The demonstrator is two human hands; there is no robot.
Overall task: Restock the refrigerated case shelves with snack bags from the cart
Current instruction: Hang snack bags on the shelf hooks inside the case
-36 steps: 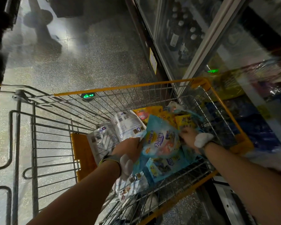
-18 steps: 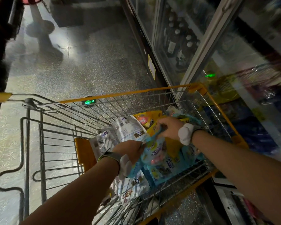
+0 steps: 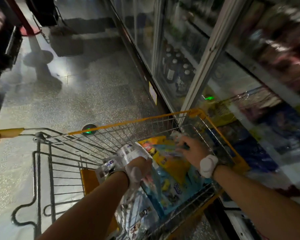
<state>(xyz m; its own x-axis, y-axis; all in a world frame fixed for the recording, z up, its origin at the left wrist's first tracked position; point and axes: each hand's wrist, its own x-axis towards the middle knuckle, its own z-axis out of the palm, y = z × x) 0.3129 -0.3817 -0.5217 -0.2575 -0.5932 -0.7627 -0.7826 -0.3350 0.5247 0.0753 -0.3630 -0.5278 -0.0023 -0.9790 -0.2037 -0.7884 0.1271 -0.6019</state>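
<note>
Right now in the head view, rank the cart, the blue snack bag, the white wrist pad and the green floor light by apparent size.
1. Cart
2. Blue snack bag
3. White wrist pad and green floor light: similar, and the pad is nearer the camera, so unranked.

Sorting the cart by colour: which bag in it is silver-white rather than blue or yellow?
The silver-white bag at the cart's left side, partly under the left hand; the others are blue or yellow.
</note>
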